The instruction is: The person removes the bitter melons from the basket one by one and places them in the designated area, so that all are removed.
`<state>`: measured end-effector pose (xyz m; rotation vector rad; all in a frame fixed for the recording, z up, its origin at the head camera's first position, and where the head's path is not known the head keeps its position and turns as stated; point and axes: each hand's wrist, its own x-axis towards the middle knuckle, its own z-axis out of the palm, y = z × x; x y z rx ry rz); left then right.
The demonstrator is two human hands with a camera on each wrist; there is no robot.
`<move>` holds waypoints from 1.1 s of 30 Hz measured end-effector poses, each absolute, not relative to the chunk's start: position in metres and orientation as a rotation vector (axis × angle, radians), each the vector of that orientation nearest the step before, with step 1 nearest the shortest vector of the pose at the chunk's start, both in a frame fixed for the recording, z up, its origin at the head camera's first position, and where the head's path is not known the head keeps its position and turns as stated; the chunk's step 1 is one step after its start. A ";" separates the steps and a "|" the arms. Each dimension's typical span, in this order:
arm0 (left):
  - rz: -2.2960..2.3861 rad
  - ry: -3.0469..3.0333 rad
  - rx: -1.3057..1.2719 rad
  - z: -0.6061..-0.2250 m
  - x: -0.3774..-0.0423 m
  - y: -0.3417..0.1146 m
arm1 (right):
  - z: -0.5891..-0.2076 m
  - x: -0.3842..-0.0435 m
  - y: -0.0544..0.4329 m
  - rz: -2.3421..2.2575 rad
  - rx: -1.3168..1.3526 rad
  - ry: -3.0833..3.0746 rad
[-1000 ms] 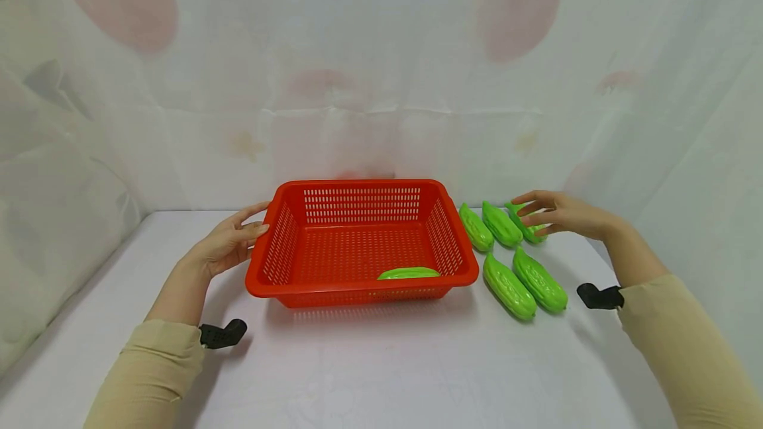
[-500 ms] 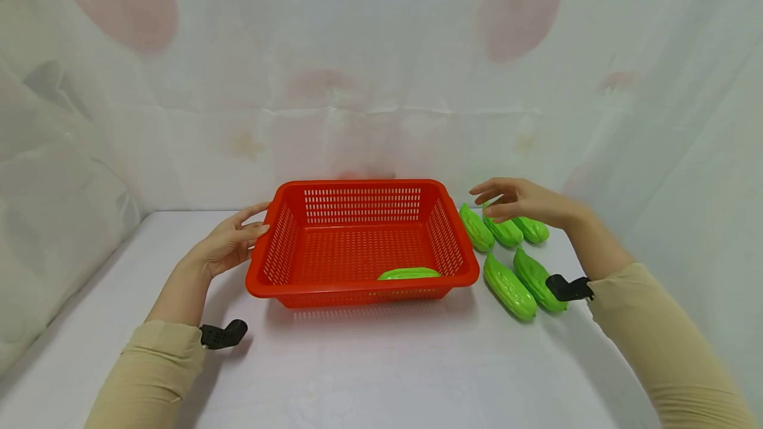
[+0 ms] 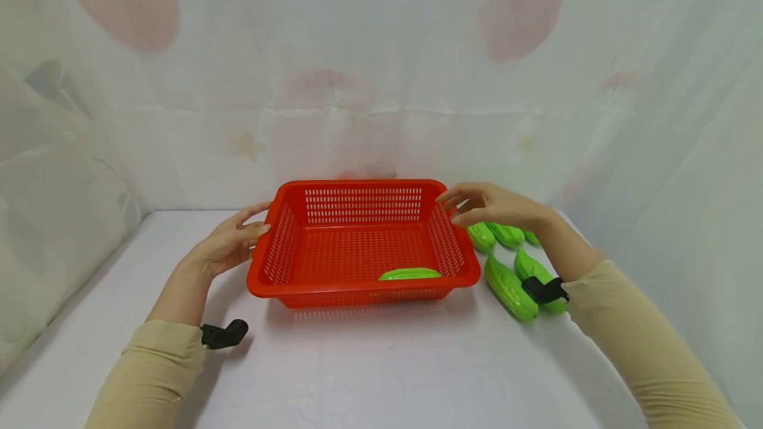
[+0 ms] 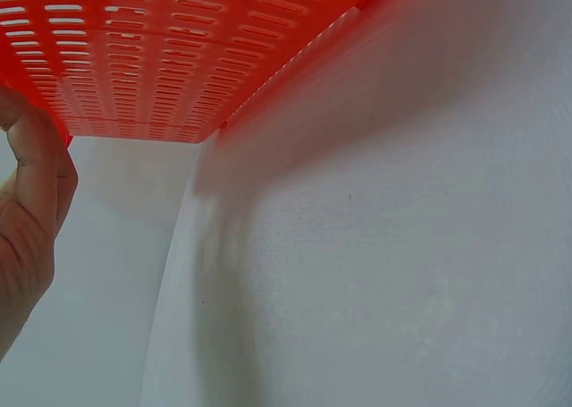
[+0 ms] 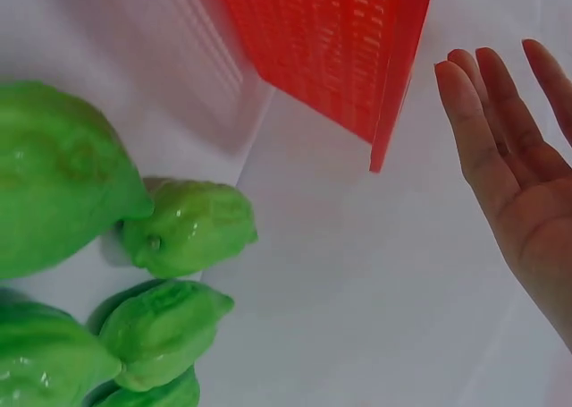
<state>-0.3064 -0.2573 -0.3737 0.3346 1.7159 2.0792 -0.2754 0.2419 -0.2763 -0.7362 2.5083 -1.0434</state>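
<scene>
A red plastic basket (image 3: 363,291) with slotted walls sits on the table, with one green bitter melon (image 3: 410,273) lying inside near its front wall. At the basket's left rim my left hand (image 3: 229,240) holds on, thumb on the edge; the left wrist view shows its bent fingers (image 4: 40,170) right at the rim. My right hand (image 3: 497,205) is over the basket's right rim in the head view, fingers loosely spread. In the right wrist view that hand (image 5: 527,183) is apart from the rim, with nothing in it.
Several more bitter melons (image 3: 511,288) lie right of the basket, the rear ones partly hidden by my right hand and forearm. A white table (image 3: 357,363) spreads in front. A pale patterned curtain (image 3: 381,85) hangs behind, with pale sheeting at both sides.
My right hand has moved left, from over the bitter melons to the basket's right rim. The left hand and the basket have stayed in place.
</scene>
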 end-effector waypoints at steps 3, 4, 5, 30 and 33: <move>2.081 1.716 0.335 -0.375 -0.307 -0.257 | -0.279 -0.276 0.234 -1.023 -0.762 2.503; 2.081 1.717 0.337 -0.375 -0.307 -0.257 | -0.279 -0.276 0.231 -1.017 -0.773 2.500; 2.080 1.717 0.338 -0.375 -0.307 -0.257 | -0.280 -0.277 0.229 -1.017 -0.786 2.492; 2.073 1.725 0.335 -0.374 -0.307 -0.257 | -0.308 -0.283 0.184 -0.957 -0.835 2.310; 2.071 1.730 0.337 -0.375 -0.307 -0.257 | -0.313 -0.282 0.179 -0.953 -0.834 2.307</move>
